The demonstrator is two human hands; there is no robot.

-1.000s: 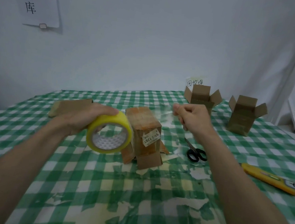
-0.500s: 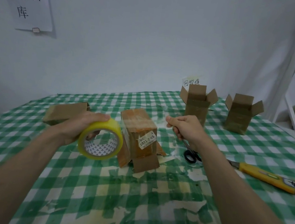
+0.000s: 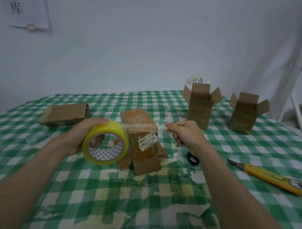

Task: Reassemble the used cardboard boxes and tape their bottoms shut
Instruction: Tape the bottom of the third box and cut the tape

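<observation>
Head view: box [image 3: 140,132] stands upside down mid-table [image 3: 137,197], bottom flaps up, loose top flaps splayed under it. Left hand [image 3: 81,136] at 9 o'clock of the box grips the yellow tape roll [image 3: 105,143], fingers wrapped over the rim, thumb seemingly through the core. Right hand [image 3: 183,135] at 3 o'clock, fingers curled, pinching the clear tape end; the strip runs across the box's raised bottom. Two more open boxes [image 3: 199,108] at 1 o'clock, flattened box [image 3: 65,114] at 10 o'clock. Scissors [image 3: 193,158] partly hidden under right wrist, yellow utility knife [image 3: 278,178] at 3 o'clock. Judgement: the box is light, thin card, dents and tips easily, so press on the flap seam, not the walls. Tape is sticky and flimsy; keep it taut.
</observation>
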